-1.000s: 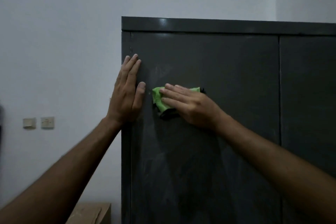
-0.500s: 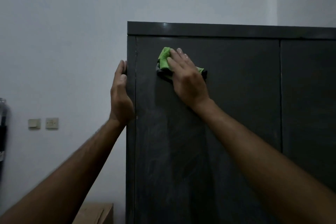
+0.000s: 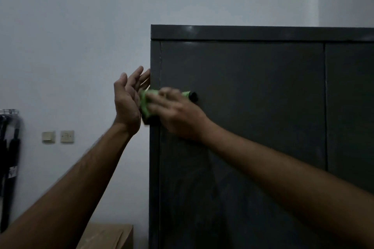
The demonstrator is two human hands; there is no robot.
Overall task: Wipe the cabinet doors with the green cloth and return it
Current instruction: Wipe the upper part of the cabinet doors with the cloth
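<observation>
bare wall (image 3: 81, 46) left of the cabinet (image 3: 253, 91); cardboard box (image 3: 109, 236) below.

Right hand (image 3: 178, 115) presses green cloth (image 3: 146, 105) flat on left cabinet door (image 3: 253, 107) near its left edge, motion-blurred. Left hand (image 3: 127, 100) open, fingertips at cabinet (image 3: 242, 33) side edge.

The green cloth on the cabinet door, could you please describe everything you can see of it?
The green cloth is a bright green, soft-looking fabric, bunched rather than spread flat, with a dark part showing at its lower edge and its right end. It lies against the left cabinet door near that door's left edge, about a third of the way down the visible front. The right hand presses on it with fingers laid over it, hiding its middle. The left hand is right beside it, open. It is motion-blurred, so weave and edges are unclear.
</observation>
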